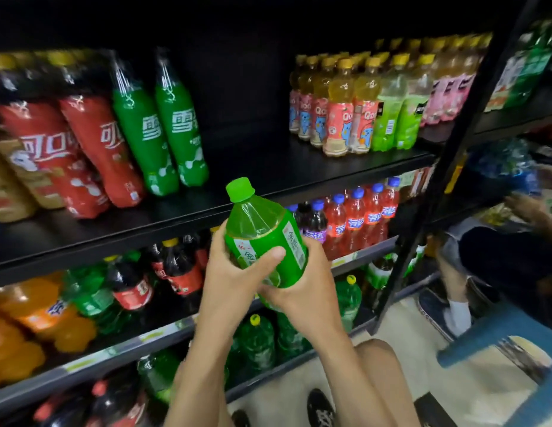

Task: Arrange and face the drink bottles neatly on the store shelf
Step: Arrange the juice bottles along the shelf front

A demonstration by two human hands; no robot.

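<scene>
I am seeing both hands gripping one green drink bottle point(262, 238) in the air, just in front of the black shelf board point(268, 171), with its green cap tilting up and to the left. The left hand point(234, 272) is wrapping the label, its thumb lying across the front; the right hand point(302, 282) is cupping the lower body from the right. The label is showing the character 金 beside a white panel of print too small for me to read. On the board behind, shrink-wrapped red packs point(83, 152) are reading 可口 and green packs point(164, 127) are reading 雪. To the right, yellow-capped bottles point(339, 121) are showing "Qoo". Lower down, blue-capped red bottles point(358, 217) are standing in a row, partly hidden by the held bottle. At the far right another person's hand point(527, 211) is reaching towards the neighbouring rack, above a blue stool point(484, 346)
</scene>
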